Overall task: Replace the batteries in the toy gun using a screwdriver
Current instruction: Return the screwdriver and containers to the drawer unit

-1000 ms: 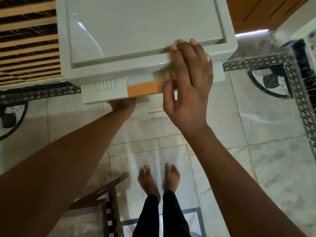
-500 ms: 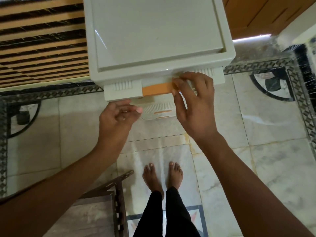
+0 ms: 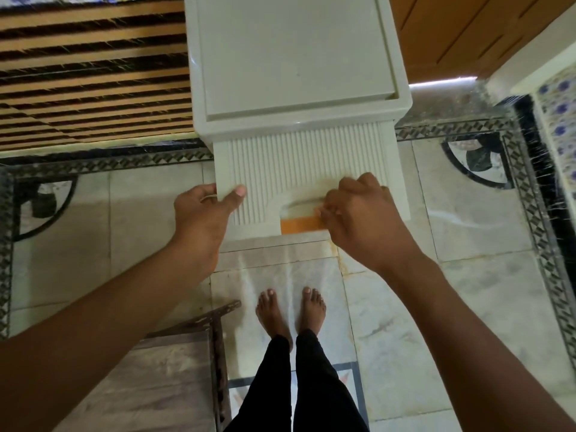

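A cream plastic drawer cabinet stands in front of me. Its top drawer has a ribbed cover and an orange strip at the handle, and it sticks out toward me. My left hand grips the drawer's front left corner, thumb on top. My right hand is curled around the handle recess beside the orange strip. What lies inside the drawer is hidden. No toy gun, screwdriver or batteries are in view.
My bare feet stand on a marble floor with dark patterned borders. A small wood-topped stool with a metal frame is at my lower left. A striped bed or mat lies to the left, a wooden door at the upper right.
The drawer has slid well out of the cabinet toward me. My left hand moved from under the front to grip its left corner; my right hand stayed on the handle.
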Available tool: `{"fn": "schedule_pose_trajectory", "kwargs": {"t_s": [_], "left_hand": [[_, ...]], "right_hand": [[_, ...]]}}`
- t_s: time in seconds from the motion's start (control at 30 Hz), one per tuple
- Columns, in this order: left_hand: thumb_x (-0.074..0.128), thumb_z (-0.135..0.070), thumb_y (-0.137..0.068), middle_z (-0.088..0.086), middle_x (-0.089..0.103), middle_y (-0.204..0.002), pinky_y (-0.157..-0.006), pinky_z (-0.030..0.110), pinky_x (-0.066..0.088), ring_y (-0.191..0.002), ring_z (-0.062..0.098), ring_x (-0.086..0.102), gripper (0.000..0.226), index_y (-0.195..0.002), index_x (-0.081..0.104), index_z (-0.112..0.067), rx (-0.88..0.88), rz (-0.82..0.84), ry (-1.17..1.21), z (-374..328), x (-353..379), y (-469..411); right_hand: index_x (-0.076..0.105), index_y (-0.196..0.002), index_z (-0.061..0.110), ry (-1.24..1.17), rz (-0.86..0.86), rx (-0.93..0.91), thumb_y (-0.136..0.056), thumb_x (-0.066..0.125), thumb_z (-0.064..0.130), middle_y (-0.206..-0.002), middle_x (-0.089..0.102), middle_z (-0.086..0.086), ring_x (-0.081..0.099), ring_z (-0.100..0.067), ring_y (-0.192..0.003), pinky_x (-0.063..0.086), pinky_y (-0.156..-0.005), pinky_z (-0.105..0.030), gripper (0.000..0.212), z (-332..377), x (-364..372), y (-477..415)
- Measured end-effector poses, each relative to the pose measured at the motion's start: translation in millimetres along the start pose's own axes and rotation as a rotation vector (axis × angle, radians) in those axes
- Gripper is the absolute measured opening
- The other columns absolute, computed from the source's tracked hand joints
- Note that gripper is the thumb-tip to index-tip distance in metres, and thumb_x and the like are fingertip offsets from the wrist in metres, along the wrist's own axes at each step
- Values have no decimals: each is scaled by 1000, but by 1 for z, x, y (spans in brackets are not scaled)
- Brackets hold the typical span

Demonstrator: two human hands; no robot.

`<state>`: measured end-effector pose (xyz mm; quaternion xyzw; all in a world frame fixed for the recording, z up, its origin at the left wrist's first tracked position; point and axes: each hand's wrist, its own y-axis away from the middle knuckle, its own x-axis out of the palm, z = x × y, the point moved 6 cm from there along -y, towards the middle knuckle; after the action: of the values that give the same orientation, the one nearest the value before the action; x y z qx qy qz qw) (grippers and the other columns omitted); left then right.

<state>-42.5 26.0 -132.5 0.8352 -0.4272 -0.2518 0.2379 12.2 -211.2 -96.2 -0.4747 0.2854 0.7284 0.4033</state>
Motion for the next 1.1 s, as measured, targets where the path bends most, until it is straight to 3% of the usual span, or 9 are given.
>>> {"fn": "schedule_pose_trajectory", "kwargs": {"t_s": [0.23,0.33,0.47,0.57,0.67,0.73,0.83,0.97,1.1], "left_hand": [[84,-20,-88,2,79,-97,-86,31,58,-89,13,75,26,-107,67,-15,-14,58,-200,58,-13,29],[84,-25,-89,2,78,-100,-90,39,59,-97,23,75,23,-101,65,-19,24,63,-302,71,-7,1],[84,-29,-90,4,76,-117,-94,30,53,-110,24,71,37,-119,69,-11,34,84,-386,77,15,-45],[84,-29,-90,7,73,-127,-93,26,49,-114,23,68,48,-128,68,-4,40,75,-366,67,34,-78],[86,-29,-88,8,68,-139,-94,23,45,-125,26,65,59,-137,64,-6,29,45,-281,58,47,-105],[90,-30,-82,7,67,-139,-93,25,46,-126,26,64,66,-137,62,-7,20,19,-235,54,52,-116],[94,-32,-77,3,67,-136,-94,26,46,-120,22,63,74,-137,59,-7,-20,12,-163,53,57,-123],[97,-34,-72,-1,66,-135,-87,24,47,-118,19,63,82,-138,58,-7,-28,40,-78,53,60,-124],[97,-39,-71,-3,70,-127,-95,31,56,-118,19,66,77,-133,62,-9,-29,57,8,51,61,-120]], "right_hand": [[71,-87,7,34,101,84,-89,71,20,-87,60,-7,52,-32,-87,57,-66,-46,13,-7,45,52],[72,-102,7,45,195,133,-94,67,26,-105,62,-9,53,-34,-101,57,-79,-49,20,-16,73,41],[57,-138,6,-48,348,261,-95,68,26,-145,48,-11,59,-36,-120,56,-99,-50,48,-34,116,11],[58,-142,6,-217,247,350,-94,71,18,-147,55,-13,60,-32,-128,49,-110,-37,52,-45,129,-21],[69,-131,4,-522,-17,652,-93,76,16,-125,74,-12,69,-23,-118,43,-104,-16,40,-63,123,-36],[68,-129,4,-681,-213,856,-89,82,24,-118,76,-10,71,-22,-112,45,-98,-16,47,-76,118,-35],[49,-146,6,-838,-371,1014,-80,90,27,-138,64,-11,61,-24,-128,44,-101,-24,80,-93,119,-38],[47,-147,5,-817,-277,1018,-71,95,40,-148,56,-11,52,-30,-140,44,-117,-41,97,-114,125,-56],[60,-134,-1,-844,-219,959,-63,95,57,-138,64,-11,61,-31,-129,53,-109,-42,98,-120,126,-70]]}}
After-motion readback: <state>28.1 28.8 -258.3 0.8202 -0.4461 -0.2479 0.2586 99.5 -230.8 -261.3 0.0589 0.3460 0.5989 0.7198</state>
